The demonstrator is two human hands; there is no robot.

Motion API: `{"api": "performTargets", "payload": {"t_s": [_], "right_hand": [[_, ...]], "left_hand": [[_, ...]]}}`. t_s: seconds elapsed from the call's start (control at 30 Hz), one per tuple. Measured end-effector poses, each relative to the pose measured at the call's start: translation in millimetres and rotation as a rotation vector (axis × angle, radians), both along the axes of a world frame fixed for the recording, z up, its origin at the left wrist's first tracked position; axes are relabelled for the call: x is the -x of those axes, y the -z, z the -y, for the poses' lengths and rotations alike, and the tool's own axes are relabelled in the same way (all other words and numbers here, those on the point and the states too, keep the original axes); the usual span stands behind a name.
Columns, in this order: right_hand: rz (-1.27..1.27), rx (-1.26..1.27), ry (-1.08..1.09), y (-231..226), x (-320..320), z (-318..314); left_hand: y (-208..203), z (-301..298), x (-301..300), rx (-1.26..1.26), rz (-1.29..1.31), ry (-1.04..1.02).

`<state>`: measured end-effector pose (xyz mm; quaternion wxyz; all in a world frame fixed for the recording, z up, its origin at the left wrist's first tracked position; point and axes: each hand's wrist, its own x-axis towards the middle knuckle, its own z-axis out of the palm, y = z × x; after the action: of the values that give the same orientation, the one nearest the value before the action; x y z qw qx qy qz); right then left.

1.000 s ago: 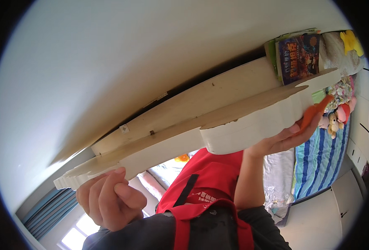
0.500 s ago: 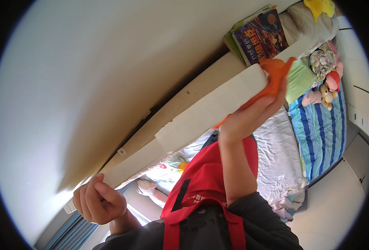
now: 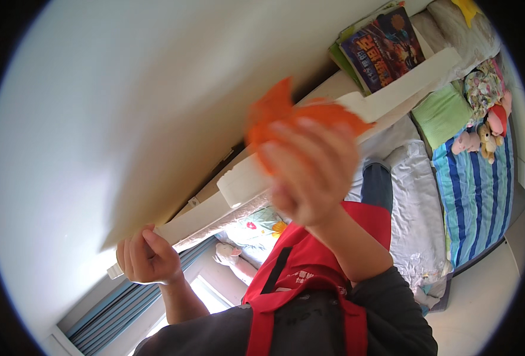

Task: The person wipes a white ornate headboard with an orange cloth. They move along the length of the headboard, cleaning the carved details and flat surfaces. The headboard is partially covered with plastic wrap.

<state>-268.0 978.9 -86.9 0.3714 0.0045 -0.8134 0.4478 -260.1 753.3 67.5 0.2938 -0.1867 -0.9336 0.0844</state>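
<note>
My right hand (image 3: 321, 172) is closed on a bunched orange cloth (image 3: 310, 118), blurred by motion. The cloth hangs over the middle of a long white rail (image 3: 241, 185), hiding part of it; whether it touches the rail I cannot tell. My left hand (image 3: 148, 256) is curled into a loose fist by the rail's lower left end, and nothing shows between its fingers. The rail runs slantwise along the wall, with a stepped cut-out in its edge.
A stack of books (image 3: 381, 50) lies by the wall at the far end. On the bed are a blue striped quilt (image 3: 476, 196), a green pillow (image 3: 443, 115), soft toys (image 3: 487, 142) and a pale rumpled sheet (image 3: 407, 219). A blue curtain (image 3: 111, 320) hangs at lower left.
My right hand has moved left with the orange cloth, from the raised section's far end to over its middle. My left hand stays curled, slightly shifted. The whole view has shifted a little.
</note>
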Motion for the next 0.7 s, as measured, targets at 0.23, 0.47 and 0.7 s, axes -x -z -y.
{"api": "performTargets", "payload": {"t_s": [0.23, 0.47, 0.7], "right_hand": [[-0.256, -0.807, -0.294, -9, -27, 51], [-0.358, -0.349, -0.153, 28, -7, -3], [-0.034, 0.275, -0.001, 23, 12, -66]], "left_hand": [[-4, -4, -6, 0.02, 0.033, -0.003], [-8, -24, -18, -0.275, 0.095, -0.116], [80, -145, 29, -0.218, 0.188, 0.225]]}}
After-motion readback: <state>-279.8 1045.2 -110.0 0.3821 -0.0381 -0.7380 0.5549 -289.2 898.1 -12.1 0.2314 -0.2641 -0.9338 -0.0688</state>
